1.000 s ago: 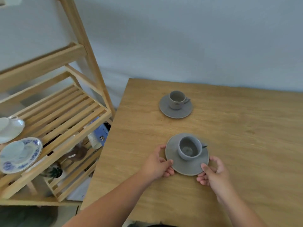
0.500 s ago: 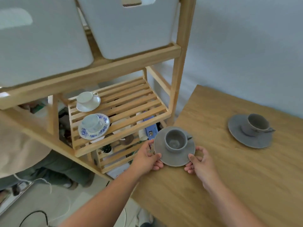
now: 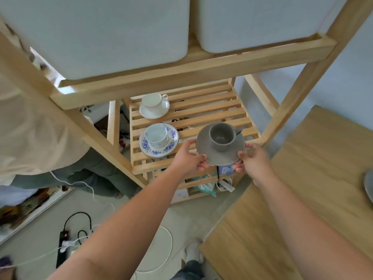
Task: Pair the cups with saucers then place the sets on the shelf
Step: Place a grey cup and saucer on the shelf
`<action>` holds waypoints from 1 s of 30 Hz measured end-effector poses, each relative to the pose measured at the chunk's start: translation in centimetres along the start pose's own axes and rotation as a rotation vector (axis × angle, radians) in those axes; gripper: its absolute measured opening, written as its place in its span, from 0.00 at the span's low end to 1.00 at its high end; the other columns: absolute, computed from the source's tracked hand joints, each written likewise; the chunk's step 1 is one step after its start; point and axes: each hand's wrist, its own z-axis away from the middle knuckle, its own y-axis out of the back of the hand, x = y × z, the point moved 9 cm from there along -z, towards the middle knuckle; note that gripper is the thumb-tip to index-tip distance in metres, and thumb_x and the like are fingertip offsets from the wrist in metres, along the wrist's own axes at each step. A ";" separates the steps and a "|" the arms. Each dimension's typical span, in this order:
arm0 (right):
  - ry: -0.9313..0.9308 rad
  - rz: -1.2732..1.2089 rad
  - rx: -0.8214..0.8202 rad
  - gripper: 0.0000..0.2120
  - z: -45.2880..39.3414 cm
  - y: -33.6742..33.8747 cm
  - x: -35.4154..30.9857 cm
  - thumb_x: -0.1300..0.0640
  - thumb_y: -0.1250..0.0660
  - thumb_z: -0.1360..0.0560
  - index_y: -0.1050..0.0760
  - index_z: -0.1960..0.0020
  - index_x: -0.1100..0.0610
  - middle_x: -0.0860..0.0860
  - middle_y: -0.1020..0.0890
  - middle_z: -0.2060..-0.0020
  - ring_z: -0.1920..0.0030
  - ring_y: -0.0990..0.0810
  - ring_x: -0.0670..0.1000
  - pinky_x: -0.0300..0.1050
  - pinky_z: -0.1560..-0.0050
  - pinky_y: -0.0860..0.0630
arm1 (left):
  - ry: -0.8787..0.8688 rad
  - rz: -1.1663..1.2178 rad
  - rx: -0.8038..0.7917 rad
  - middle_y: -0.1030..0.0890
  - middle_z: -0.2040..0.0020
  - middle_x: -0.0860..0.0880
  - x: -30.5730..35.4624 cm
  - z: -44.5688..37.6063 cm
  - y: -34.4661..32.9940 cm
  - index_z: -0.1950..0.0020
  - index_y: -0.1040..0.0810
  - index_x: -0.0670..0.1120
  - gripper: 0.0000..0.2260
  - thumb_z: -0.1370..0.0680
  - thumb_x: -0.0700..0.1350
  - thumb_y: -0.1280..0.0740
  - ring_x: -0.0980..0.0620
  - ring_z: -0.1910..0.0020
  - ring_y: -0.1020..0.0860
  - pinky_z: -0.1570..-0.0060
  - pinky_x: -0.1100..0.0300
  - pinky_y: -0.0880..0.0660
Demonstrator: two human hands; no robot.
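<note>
A grey cup [image 3: 222, 136] stands upright on a grey saucer [image 3: 228, 156], held in the air over the front right part of the slatted wooden shelf [image 3: 201, 110]. My left hand [image 3: 189, 158] grips the saucer's left rim and my right hand [image 3: 252, 158] grips its right rim. On the shelf stand a white cup on a white saucer [image 3: 154, 106] at the back left and a pale cup on a blue-flowered saucer [image 3: 158, 139] in front of it. Another grey saucer [image 3: 369, 185] shows only at the right edge, on the table.
The wooden table [image 3: 302, 188] lies to the right. Two white bins [image 3: 101, 33] sit on the rack's upper level. A lower shelf [image 3: 203, 184] holds bags and small items. A person [image 3: 40, 128] sits at left. A power strip and cables [image 3: 64, 243] lie on the floor.
Both hands lifted the grey cup and saucer off the table and carried them left over the shelf. My view turned left and down toward the rack.
</note>
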 end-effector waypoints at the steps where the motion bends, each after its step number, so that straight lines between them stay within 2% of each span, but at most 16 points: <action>1: -0.003 0.020 -0.001 0.11 -0.9 -0.4 -0.2 0.61 0.38 0.20 0.32 0.39 0.54 0.59 0.17 0.67 0.72 0.18 0.53 0.43 0.71 0.20 | 0.006 0.005 0.000 0.15 0.56 0.39 0.3 -0.5 0.2 0.26 0.37 0.52 0.30 0.24 0.35 0.29 0.47 0.62 0.16 0.55 0.51 0.16; 5: -0.034 0.067 0.001 0.10 -3.5 -1.2 -0.4 0.60 0.37 0.20 0.32 0.40 0.54 0.59 0.16 0.67 0.72 0.18 0.52 0.41 0.72 0.22 | 0.052 0.022 -0.022 0.15 0.52 0.37 0.9 -2.3 0.6 0.27 0.37 0.52 0.30 0.23 0.34 0.30 0.47 0.61 0.18 0.60 0.55 0.17; 9: -0.053 0.107 0.011 0.11 -5.3 -1.9 -0.3 0.61 0.37 0.21 0.31 0.39 0.53 0.60 0.16 0.66 0.68 0.17 0.55 0.46 0.67 0.19 | 0.064 -0.029 0.007 0.14 0.55 0.38 0.5 -4.3 0.9 0.24 0.39 0.52 0.33 0.24 0.34 0.29 0.46 0.59 0.15 0.50 0.48 0.17; 14: -0.042 0.131 -0.003 0.13 -6.5 -2.5 -0.2 0.60 0.36 0.21 0.30 0.37 0.54 0.58 0.15 0.65 0.68 0.16 0.53 0.47 0.64 0.17 | 0.077 -0.017 0.041 0.14 0.56 0.41 0.1 -5.9 1.1 0.22 0.41 0.53 0.35 0.24 0.34 0.30 0.48 0.60 0.15 0.50 0.49 0.17; 17: -0.024 0.103 0.001 0.16 -7.0 -2.3 -0.3 0.60 0.36 0.21 0.30 0.34 0.55 0.58 0.15 0.65 0.68 0.16 0.53 0.47 0.63 0.17 | 0.044 -0.071 0.066 0.14 0.56 0.43 0.3 -6.5 1.2 0.21 0.43 0.52 0.35 0.23 0.36 0.30 0.49 0.58 0.15 0.51 0.51 0.17; 19: 0.010 0.118 0.008 0.19 -6.9 -2.1 -0.3 0.57 0.33 0.23 0.29 0.32 0.54 0.56 0.16 0.63 0.65 0.16 0.52 0.50 0.59 0.17 | -0.032 -0.224 0.114 0.15 0.56 0.45 0.9 -6.1 1.4 0.21 0.42 0.51 0.33 0.22 0.41 0.30 0.50 0.58 0.15 0.51 0.50 0.17; 21: 0.080 0.253 0.016 0.26 -6.4 -1.9 -0.7 0.49 0.27 0.28 0.29 0.33 0.51 0.51 0.18 0.55 0.56 0.18 0.51 0.53 0.50 0.19 | -0.192 -0.480 0.215 0.17 0.54 0.48 2.0 -5.1 1.6 0.21 0.40 0.51 0.31 0.21 0.46 0.31 0.52 0.54 0.17 0.47 0.51 0.19; 23: 0.144 0.502 0.020 0.36 -5.8 -2.1 -0.9 0.42 0.24 0.34 0.32 0.30 0.48 0.51 0.24 0.43 0.42 0.25 0.54 0.54 0.40 0.26 | -0.345 -0.633 0.283 0.23 0.41 0.49 2.4 -4.0 1.1 0.21 0.39 0.51 0.30 0.21 0.51 0.32 0.53 0.42 0.24 0.38 0.52 0.26; 25: 0.189 0.729 0.039 0.42 -5.3 -2.5 -1.1 0.38 0.24 0.36 0.36 0.27 0.48 0.52 0.33 0.32 0.32 0.36 0.59 0.54 0.33 0.35 | -0.391 -0.722 0.293 0.33 0.31 0.49 1.8 -3.9 0.2 0.21 0.42 0.50 0.31 0.21 0.55 0.34 0.50 0.31 0.35 0.30 0.50 0.34; 27: 0.230 0.844 0.061 0.43 -5.4 -2.9 -1.6 0.37 0.26 0.35 0.39 0.26 0.49 0.52 0.38 0.27 0.28 0.41 0.60 0.56 0.31 0.40 | -0.386 -0.820 0.297 0.39 0.26 0.49 1.2 -4.4 -0.4 0.20 0.44 0.49 0.31 0.20 0.56 0.37 0.47 0.27 0.41 0.27 0.48 0.39; 30: 0.259 0.825 0.047 0.43 -6.2 -3.6 -1.8 0.37 0.28 0.33 0.41 0.25 0.49 0.50 0.41 0.24 0.25 0.47 0.59 0.58 0.27 0.46 | -0.373 -0.853 0.312 0.45 0.21 0.49 1.4 -5.2 -0.5 0.19 0.47 0.47 0.31 0.18 0.56 0.40 0.45 0.23 0.47 0.24 0.47 0.44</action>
